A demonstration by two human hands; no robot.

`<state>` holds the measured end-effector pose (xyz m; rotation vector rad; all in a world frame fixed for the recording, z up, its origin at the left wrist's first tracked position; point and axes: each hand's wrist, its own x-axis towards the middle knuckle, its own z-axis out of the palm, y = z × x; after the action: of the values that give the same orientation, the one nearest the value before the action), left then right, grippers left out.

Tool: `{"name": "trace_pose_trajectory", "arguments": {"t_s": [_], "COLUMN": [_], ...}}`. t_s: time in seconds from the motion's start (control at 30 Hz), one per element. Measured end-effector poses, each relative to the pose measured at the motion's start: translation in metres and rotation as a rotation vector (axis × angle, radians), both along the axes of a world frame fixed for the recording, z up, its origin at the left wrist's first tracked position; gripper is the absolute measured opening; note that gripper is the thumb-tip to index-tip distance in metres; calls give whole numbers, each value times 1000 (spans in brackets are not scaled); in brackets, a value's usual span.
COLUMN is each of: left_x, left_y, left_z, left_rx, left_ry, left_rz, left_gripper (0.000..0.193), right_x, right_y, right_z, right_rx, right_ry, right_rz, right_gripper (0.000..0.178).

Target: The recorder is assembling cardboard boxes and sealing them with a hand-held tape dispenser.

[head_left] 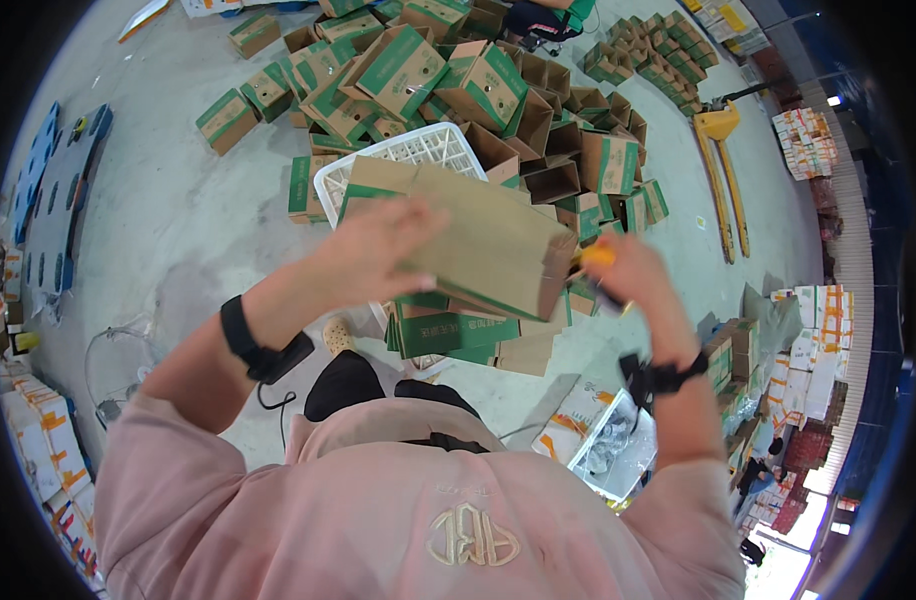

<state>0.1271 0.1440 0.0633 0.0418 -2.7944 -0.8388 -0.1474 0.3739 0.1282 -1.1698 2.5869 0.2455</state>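
A brown cardboard carton [488,235] with green edges lies tilted in front of me, above a white plastic crate [463,145]. My left hand [390,250] is at the carton's left end, fingers stretched over its surface and somewhat blurred. At the right end, my right hand [633,272] is closed around a yellow-and-dark hand tool [596,257], held against or just beside the carton's corner. Motion blur hides the tool's exact kind. Under the carton are flattened green-and-brown cartons [438,335].
Beyond the crate spreads a heap of open green-and-brown boxes [403,75], with a person [548,20] behind it. A yellow pallet jack [718,130] stands right, blue pallets [63,200] left. Near my right arm is a white bin [618,450] with clear plastic.
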Motion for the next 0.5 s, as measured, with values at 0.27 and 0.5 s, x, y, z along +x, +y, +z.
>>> {"name": "trace_pose_trajectory", "arguments": {"t_s": [0.27, 0.5], "left_x": [-19, -38], "left_y": [-22, 20], "left_z": [6, -48], "left_rx": [-363, 12], "left_ry": [109, 303], "left_rz": [-646, -619], "left_gripper": [59, 67], "right_x": [-79, -1], "right_y": [-193, -254], "right_z": [44, -47], "right_rx": [16, 478], "right_ry": [-14, -118], "right_rz": [169, -130], "right_gripper": [40, 43]}}
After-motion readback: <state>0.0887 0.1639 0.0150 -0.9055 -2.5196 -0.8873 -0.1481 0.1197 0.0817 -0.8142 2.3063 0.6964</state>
